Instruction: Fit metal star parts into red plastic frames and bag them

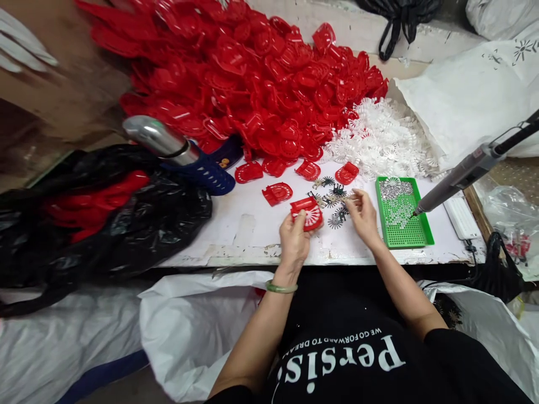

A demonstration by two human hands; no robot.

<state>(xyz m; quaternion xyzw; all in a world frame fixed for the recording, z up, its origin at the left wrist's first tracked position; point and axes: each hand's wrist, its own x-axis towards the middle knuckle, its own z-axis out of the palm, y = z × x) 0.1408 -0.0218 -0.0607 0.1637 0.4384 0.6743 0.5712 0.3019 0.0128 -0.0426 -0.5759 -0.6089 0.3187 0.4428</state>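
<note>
My left hand (pixel 295 238) grips a red plastic piece (pixel 296 207) with a rounded end, and a white fan-shaped part (pixel 312 215) lies on its face. To the right, my right hand (pixel 362 217) has its thumb and forefinger close together at the edge of several dark, spoked pieces (pixel 336 221) on the white tabletop. Whatever is between those fingertips is too small to make out. Just beyond my hands lie a few loose red pieces (pixel 278 193). A green tray (pixel 427 233) of small metal screws sits right of my right hand.
A large heap of red pieces (pixel 252 73) fills the back, beside a pile of white spoked parts (pixel 379 137). An electric screwdriver (pixel 463 174) slants over the tray. Left are a metal-and-blue cylindrical object (pixel 160 137) and a black bag (pixel 177 224). A white-gloved hand (pixel 23 42) shows top left.
</note>
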